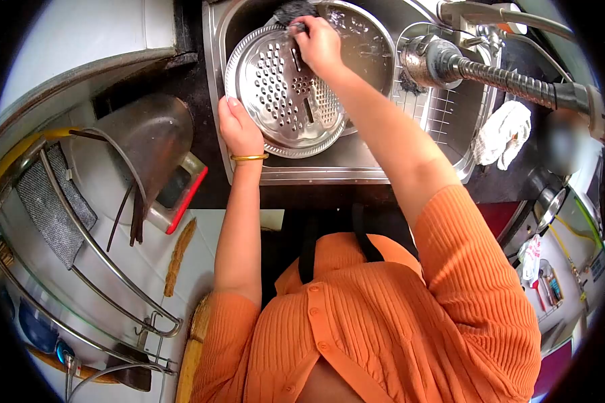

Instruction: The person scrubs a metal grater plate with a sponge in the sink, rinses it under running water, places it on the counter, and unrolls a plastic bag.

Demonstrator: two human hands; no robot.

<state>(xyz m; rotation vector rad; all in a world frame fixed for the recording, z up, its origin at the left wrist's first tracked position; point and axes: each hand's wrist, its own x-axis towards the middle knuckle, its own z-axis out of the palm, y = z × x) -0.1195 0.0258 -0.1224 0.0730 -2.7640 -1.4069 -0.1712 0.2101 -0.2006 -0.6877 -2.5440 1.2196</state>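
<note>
A round steel grater [252, 84] with a fluted rim and several patches of holes and slots is tilted over the sink. My left hand [242, 129], with a gold bangle at the wrist, grips the grater's lower left rim. At the far edge, my right hand [319, 48] is closed on a dark scouring pad [294, 11], pressed near the rim. The fingertips on the pad are partly hidden. Beneath and behind the grater lies a wide metal pan [366, 40] with wet, shiny spots inside.
The steel sink [316, 176] surrounds the work. A flexible tap [497, 79] reaches in from the right above a wire rack [437, 121]. A white cloth [503, 134] lies on the right counter. At left are a metal pot [156, 131] and a curved rack [101, 248].
</note>
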